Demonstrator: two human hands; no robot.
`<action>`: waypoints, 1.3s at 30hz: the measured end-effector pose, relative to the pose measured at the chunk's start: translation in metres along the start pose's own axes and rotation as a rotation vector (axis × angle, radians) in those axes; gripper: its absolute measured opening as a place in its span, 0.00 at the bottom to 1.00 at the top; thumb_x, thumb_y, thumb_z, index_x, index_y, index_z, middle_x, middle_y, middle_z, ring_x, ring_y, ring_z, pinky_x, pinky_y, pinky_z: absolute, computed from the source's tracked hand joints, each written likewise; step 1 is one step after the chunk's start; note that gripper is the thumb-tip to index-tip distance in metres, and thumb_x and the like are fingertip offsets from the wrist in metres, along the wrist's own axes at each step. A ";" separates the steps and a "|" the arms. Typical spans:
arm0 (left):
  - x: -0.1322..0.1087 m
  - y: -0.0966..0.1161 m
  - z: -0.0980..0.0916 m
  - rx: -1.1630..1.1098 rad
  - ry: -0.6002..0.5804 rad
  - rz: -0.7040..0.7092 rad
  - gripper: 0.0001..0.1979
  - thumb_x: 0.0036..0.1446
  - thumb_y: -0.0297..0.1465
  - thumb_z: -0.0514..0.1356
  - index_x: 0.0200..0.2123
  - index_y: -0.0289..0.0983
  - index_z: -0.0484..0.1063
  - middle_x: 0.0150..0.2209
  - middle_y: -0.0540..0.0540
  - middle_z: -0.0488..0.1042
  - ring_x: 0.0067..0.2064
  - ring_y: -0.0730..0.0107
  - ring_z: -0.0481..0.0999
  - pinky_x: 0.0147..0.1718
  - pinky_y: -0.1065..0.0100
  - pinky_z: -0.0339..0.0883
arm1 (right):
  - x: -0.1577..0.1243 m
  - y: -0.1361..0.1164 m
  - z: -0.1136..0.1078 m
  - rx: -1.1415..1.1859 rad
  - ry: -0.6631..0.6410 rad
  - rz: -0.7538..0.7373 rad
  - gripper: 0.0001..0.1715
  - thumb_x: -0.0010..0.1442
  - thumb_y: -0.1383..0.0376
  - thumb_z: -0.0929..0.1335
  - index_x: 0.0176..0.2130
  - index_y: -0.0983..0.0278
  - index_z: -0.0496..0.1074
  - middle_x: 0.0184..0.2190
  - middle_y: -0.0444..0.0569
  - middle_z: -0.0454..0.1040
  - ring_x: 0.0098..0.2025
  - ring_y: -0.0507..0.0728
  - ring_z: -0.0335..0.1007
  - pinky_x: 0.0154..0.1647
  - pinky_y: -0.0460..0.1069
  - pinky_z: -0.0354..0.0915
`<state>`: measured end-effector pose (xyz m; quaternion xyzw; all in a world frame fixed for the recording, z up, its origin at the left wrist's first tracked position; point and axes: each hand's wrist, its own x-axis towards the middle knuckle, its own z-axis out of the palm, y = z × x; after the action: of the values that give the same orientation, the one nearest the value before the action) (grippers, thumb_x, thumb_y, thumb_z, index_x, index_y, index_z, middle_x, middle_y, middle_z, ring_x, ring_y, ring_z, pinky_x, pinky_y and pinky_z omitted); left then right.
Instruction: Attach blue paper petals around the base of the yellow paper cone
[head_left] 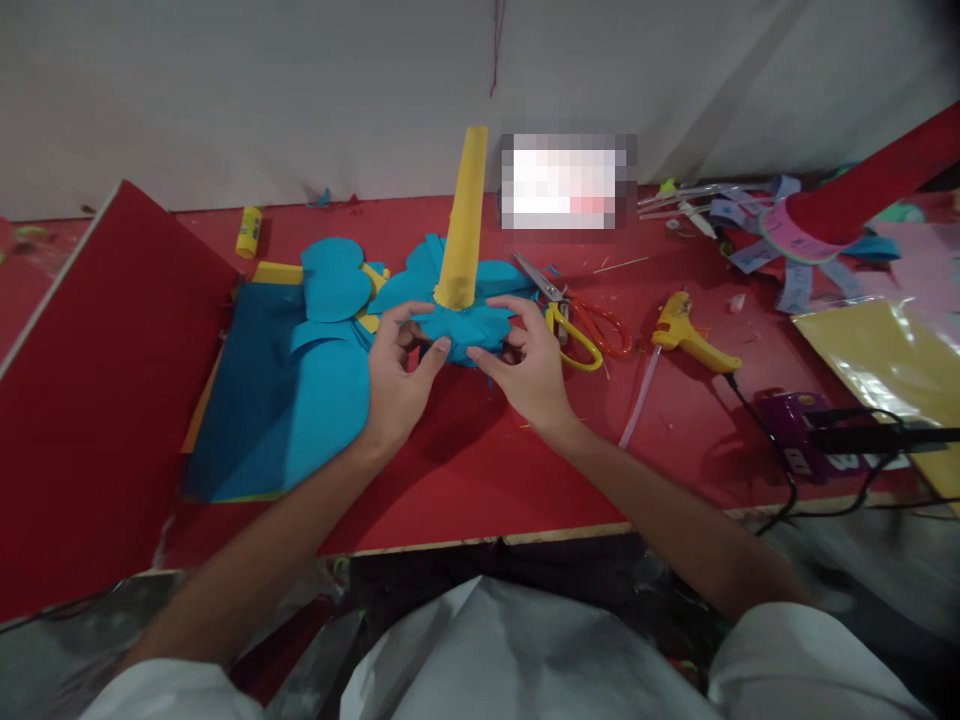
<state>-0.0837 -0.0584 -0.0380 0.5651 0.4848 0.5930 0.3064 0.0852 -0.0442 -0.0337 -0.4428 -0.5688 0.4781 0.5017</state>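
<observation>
A tall yellow paper tube [463, 220] stands upright with a ruffled blue paper piece [469, 328] around its foot. My left hand [401, 365] pinches the left edge of that blue piece between thumb and fingers. On the opposite edge, my right hand [534, 365] grips it the same way. Behind the tube's foot lie more blue paper shapes [409, 285]. Just right of my right hand rest scissors with yellow handles [574, 340] and another pair with red handles [611, 325]. The underside of the ruffled piece is hidden.
Cut blue paper [330, 400] and a yellow glue stick [249, 232] lie left, beside a raised red board [112, 400]. A yellow glue gun [694, 335], its cord, and a purple box [802, 430] sit right. A red paper tube with a pink collar [810, 225] stands far right.
</observation>
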 end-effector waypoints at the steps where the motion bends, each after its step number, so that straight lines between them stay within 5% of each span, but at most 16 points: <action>1: 0.000 -0.001 0.000 -0.027 -0.014 -0.016 0.21 0.61 0.46 0.70 0.51 0.44 0.73 0.29 0.53 0.62 0.31 0.73 0.66 0.31 0.72 0.66 | 0.000 0.001 0.000 -0.005 0.004 -0.006 0.32 0.57 0.48 0.77 0.54 0.54 0.66 0.28 0.39 0.73 0.28 0.53 0.65 0.27 0.50 0.61; 12: 0.001 -0.002 0.003 -0.043 -0.009 -0.047 0.24 0.59 0.48 0.71 0.52 0.44 0.72 0.28 0.55 0.57 0.29 0.76 0.61 0.25 0.75 0.58 | -0.003 0.005 -0.001 -0.066 -0.009 -0.080 0.28 0.61 0.55 0.75 0.56 0.54 0.66 0.29 0.38 0.73 0.26 0.52 0.61 0.28 0.50 0.59; 27: -0.001 -0.005 0.008 -0.123 0.058 -0.097 0.26 0.55 0.46 0.74 0.51 0.43 0.72 0.30 0.54 0.69 0.32 0.74 0.73 0.29 0.74 0.68 | -0.005 0.004 0.000 -0.184 0.003 -0.146 0.25 0.62 0.55 0.75 0.55 0.55 0.69 0.39 0.42 0.73 0.30 0.51 0.63 0.32 0.50 0.63; 39: -0.004 -0.010 0.005 -0.036 0.041 -0.045 0.22 0.60 0.42 0.71 0.53 0.44 0.70 0.30 0.54 0.68 0.30 0.75 0.69 0.28 0.75 0.65 | -0.005 0.001 0.001 -0.215 -0.001 -0.149 0.23 0.62 0.58 0.74 0.55 0.54 0.70 0.41 0.42 0.74 0.28 0.51 0.61 0.32 0.50 0.64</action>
<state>-0.0796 -0.0578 -0.0491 0.5362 0.4928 0.6059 0.3201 0.0850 -0.0490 -0.0353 -0.4502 -0.6484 0.3760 0.4852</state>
